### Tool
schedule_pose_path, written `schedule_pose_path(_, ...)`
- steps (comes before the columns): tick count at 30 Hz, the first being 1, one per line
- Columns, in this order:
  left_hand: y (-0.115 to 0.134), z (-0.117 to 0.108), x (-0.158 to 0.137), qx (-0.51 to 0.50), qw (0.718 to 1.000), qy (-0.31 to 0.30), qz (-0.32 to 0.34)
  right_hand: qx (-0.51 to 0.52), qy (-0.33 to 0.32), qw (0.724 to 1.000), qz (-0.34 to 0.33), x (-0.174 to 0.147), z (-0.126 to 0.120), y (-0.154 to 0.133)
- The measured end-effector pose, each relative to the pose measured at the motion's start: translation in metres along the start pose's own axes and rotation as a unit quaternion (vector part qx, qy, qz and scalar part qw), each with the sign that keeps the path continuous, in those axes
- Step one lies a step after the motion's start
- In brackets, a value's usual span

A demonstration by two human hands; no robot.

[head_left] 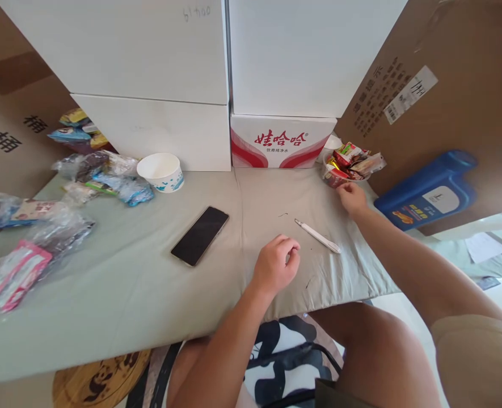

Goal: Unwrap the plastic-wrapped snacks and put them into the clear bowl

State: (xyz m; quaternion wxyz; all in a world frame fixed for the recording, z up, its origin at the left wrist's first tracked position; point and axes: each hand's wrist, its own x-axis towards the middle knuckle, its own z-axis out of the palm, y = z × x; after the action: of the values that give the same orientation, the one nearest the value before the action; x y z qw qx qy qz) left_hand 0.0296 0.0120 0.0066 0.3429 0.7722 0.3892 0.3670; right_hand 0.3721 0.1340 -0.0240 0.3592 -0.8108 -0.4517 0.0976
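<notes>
My right hand [353, 198] reaches to the far right of the cloth, its fingers curled against the near side of a paper bowl [333, 178]. The bowl is heaped with small wrapped snacks [353, 160] in red, gold and clear packaging. My fingertips are partly hidden where they meet the bowl. Nearer the front edge, my left hand [277, 263] rests loosely curled on the cloth, with nothing visible in it. Between the two hands lies a white pen-like tool [317, 236], set at a slant. A dark-screened phone [200, 236] lies to the left of my left hand.
A white paper bowl [161, 171] stands at the back left, beside plastic-wrapped packets [123, 180]. More packets, one of them pink [19, 275], lie farther left. White boxes [283, 141] wall off the back. Cardboard panels flank both sides, the right one [459, 113] showing a printed blue bottle.
</notes>
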Motion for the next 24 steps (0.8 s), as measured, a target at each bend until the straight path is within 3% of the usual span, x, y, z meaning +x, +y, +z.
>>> schedule_pose_path(7,-0.001,0.007,-0.001,0.001,1.000,-0.025,-0.003,-0.083,-0.032,0.996,-0.030,0.043,0.011,-0.015)
schedule_pose_path(13,-0.014,0.006,0.000,0.041,0.998,-0.043,-0.001,-0.151,-0.091,0.984,-0.037,0.092,0.044,-0.031)
schedule_pose_path(16,-0.016,0.007,0.002,0.065,0.996,-0.065,-0.003,-0.169,-0.119,0.977,-0.054,0.087,0.054,-0.037)
schedule_pose_path(20,-0.013,0.008,0.003,0.077,0.994,-0.080,-0.007,-0.180,-0.144,0.971,-0.059,0.062,0.047,-0.041)
schedule_pose_path(24,-0.016,-0.021,0.002,0.122,0.991,-0.048,-0.027,-0.152,-0.149,0.973,-0.090,0.036,0.034,-0.026)
